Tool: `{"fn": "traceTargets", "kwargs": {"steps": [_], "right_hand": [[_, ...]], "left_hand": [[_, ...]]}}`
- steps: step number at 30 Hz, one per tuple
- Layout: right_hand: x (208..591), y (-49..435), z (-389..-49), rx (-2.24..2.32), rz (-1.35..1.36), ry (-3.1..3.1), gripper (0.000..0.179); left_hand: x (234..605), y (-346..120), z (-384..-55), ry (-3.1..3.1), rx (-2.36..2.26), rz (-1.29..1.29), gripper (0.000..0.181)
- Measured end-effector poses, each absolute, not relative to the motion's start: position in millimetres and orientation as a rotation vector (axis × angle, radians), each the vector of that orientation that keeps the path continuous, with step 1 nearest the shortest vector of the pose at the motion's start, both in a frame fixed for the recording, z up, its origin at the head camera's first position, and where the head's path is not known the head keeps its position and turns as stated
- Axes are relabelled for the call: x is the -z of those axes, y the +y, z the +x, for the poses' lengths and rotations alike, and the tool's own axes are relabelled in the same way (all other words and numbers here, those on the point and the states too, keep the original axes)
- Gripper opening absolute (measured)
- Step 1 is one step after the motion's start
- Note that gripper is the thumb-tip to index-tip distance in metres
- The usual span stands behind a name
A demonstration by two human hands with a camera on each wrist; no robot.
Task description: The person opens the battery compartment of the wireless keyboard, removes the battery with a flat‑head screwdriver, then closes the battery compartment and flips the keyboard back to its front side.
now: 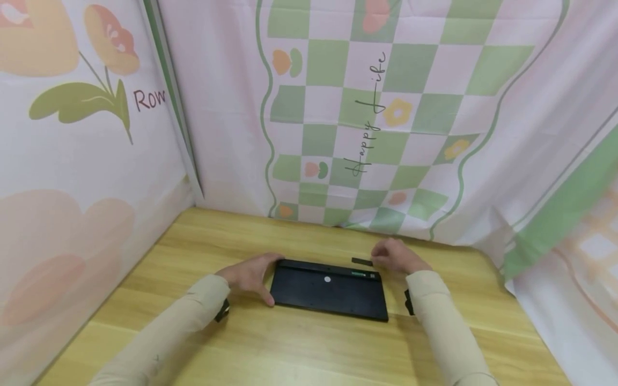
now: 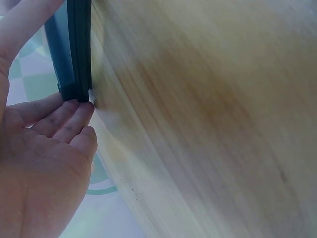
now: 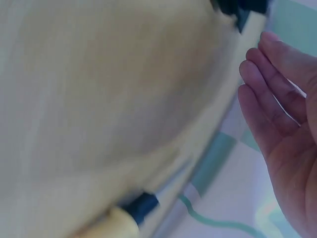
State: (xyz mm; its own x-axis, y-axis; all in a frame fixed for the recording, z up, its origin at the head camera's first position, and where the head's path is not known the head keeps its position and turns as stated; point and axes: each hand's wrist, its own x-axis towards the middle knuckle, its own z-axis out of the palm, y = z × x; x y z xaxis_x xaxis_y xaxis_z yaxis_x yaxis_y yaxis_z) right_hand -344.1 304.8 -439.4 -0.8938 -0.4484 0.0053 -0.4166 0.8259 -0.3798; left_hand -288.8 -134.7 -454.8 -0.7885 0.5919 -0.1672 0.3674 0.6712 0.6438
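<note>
A black keyboard [image 1: 328, 292], apparently with its underside up, bears a small white disc and a green label on its raised far strip. My left hand [image 1: 248, 276] grips its left end, thumb at the near corner and fingers at the far one. In the left wrist view, fingertips of the left hand [image 2: 54, 134] support the end of the dark keyboard [image 2: 77, 49]. Beyond the keyboard lies a small black strip [image 1: 361, 261]. My right hand [image 1: 398, 256] is at the strip's right end; in the right wrist view, nothing shows between the fingers of that hand [image 3: 285, 114].
A screwdriver-like tool with a tan handle [image 3: 111, 225] and black collar lies on the wooden table [image 1: 309, 348], blurred in the right wrist view. A green-checked curtain [image 1: 367, 182] hangs at the table's far edge, with a printed cloth [image 1: 87, 161] along the left.
</note>
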Motion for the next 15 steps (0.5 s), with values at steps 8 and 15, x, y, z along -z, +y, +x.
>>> {"fn": "traceTargets", "kwargs": {"steps": [8,15], "right_hand": [[405.4,338.1,-312.6,0.576,-0.746,3.007,0.031],[398.7,378.9,-267.6,0.573,-0.714,3.091,0.033]], "left_hand": [[454.7,-136.1,-287.9,2.532,-0.827,0.753,0.123],[456.3,-136.1,-290.3,2.542,-0.813,0.785,0.123]]}}
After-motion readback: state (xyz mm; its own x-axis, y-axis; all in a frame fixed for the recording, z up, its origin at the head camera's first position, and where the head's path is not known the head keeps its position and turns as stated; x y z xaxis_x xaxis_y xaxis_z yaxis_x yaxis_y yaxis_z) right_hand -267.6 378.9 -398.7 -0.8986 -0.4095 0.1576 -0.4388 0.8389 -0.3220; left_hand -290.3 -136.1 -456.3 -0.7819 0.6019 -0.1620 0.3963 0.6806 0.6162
